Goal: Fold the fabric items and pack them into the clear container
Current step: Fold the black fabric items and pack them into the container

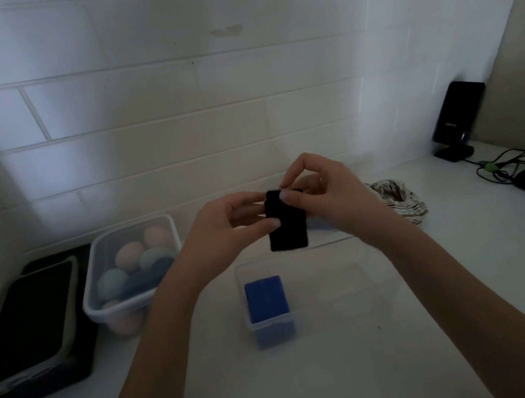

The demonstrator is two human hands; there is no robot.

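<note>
A small black fabric piece (285, 221), folded into a flat rectangle, hangs in the air just above the far rim of the clear container (353, 274). Both hands hold it. The left hand (224, 229) pinches its left edge between thumb and fingertips, fingers curled round it. The right hand (326, 191) pinches its top right corner, thumb on the front face and fingers bent over from behind.

The clear container stands on the white countertop (319, 380), directly below the hands. In its left end sits a folded blue fabric (265, 299), set upright against the wall; the rest of its floor shows the counter through it. Right of the container and behind the right wrist lies a crumpled striped cloth (400, 200). Left of the container stands a white-rimmed tub (132, 269) filled with rounded pastel pieces in pink, pale blue and darker blue. Further left of that, a black tray (29, 328) holds a dark, light-edged item. Far right of the container, against the tiled wall (170, 110), are a black speaker (457, 117) and a tangle of cables (505, 165).
</note>
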